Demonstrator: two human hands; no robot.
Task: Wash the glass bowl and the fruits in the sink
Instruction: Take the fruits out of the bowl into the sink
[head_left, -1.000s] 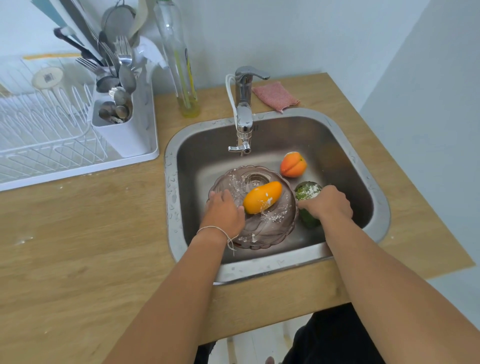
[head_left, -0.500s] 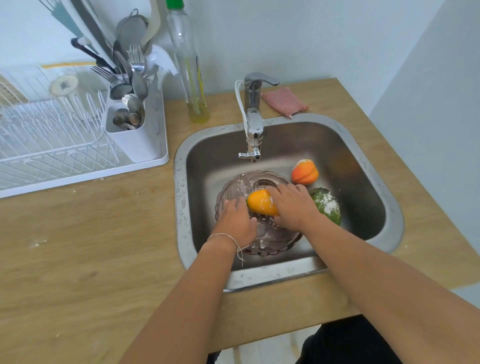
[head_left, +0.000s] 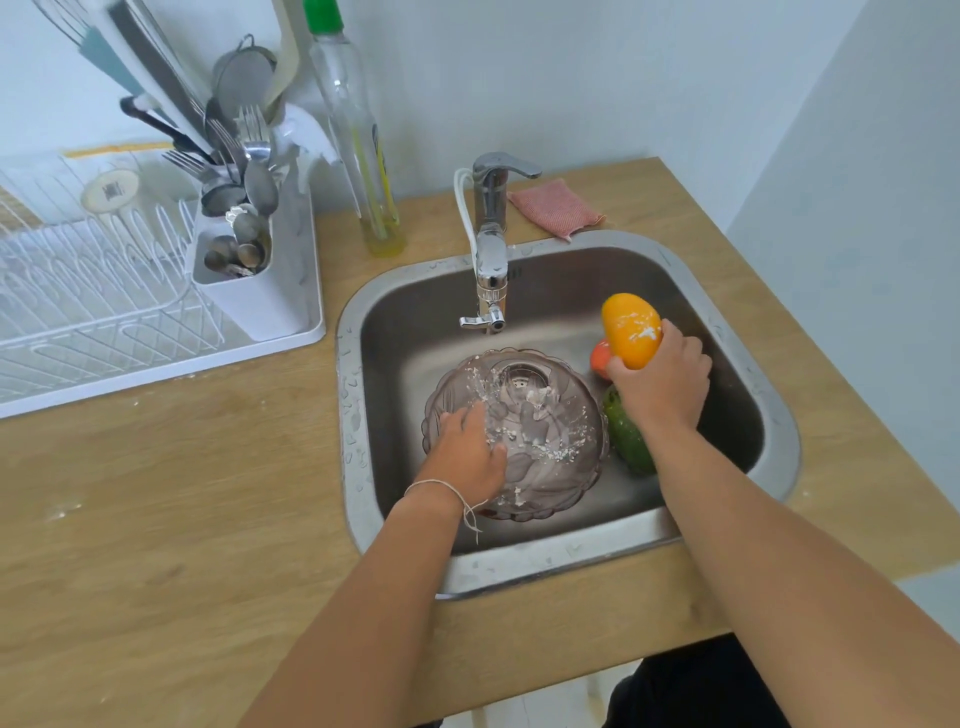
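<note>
Nearest, two bare forearms reach over the wooden counter (head_left: 156, 519) into the one steel sink (head_left: 779, 447). One left hand (head_left: 470, 454), a thin string tied at its wrist, lies with fingers spread and pressed on the near-left side of the single glass bowl (head_left: 550, 431). That bowl sits in the sink under the tap, tinted and ribbed, flecked with white specks. One right hand (head_left: 665, 379) is closed around the lower end of a mango (head_left: 631, 330), holding it up above the right side of the sink; white smears mark its skin.

Three fruits show in all: the yellow-orange mango in the hand, one green fruit (head_left: 628, 441) lying on the sink floor just right of the bowl and partly under the right wrist, and one orange-red fruit (head_left: 600, 356) mostly hidden behind the hand and mango.

Farther back stands one chrome tap (head_left: 491, 249). One pink cloth (head_left: 556, 208) lies on the counter to its right. One tall clear bottle (head_left: 358, 135) with a green cap stands to its left; its yellow label is too blurred to read. At far left one white rack (head_left: 104, 301) holds a caddy (head_left: 249, 291) crowded with forks, spoons and other utensils, too many to count surely. A round tag in the rack bears a dark mark that cannot be read.
</note>
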